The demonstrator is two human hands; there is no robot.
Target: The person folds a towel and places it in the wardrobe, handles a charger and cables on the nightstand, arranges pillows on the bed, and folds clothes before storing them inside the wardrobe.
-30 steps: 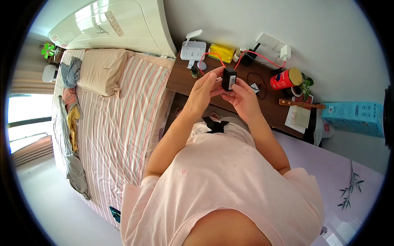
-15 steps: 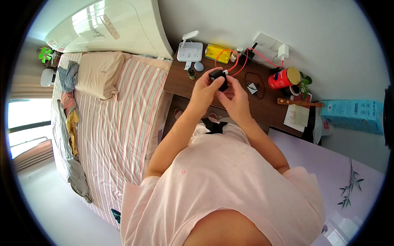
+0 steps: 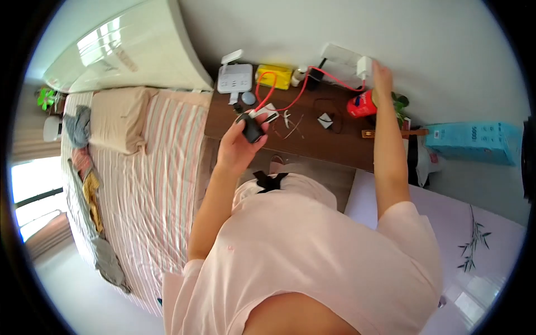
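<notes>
My left hand [image 3: 235, 148] is closed around a small black boxy device [image 3: 252, 130] above the desk's front edge. A red cable [image 3: 296, 99] runs from the device over the desk to a white charger plug [image 3: 364, 66] in the wall socket panel [image 3: 341, 57]. My right hand [image 3: 382, 79] is stretched out to the wall, just right of that plug. Its fingers are small and blurred, and whether they touch the plug does not show. Below it stands a red can [image 3: 362, 105], partly behind my right forearm.
On the brown desk [image 3: 349, 149] lie a yellow pack [image 3: 274, 77], a white lamp base [image 3: 234, 78], a small white plug [image 3: 325, 120] with a dark cord, and a white item [image 3: 268, 113]. A blue box [image 3: 472, 142] stands at the right, a striped bed [image 3: 167, 162] at the left.
My right hand has left the black device and reached right and up to the wall. My left hand has moved left and slightly down, keeping the device. The whole view has shifted.
</notes>
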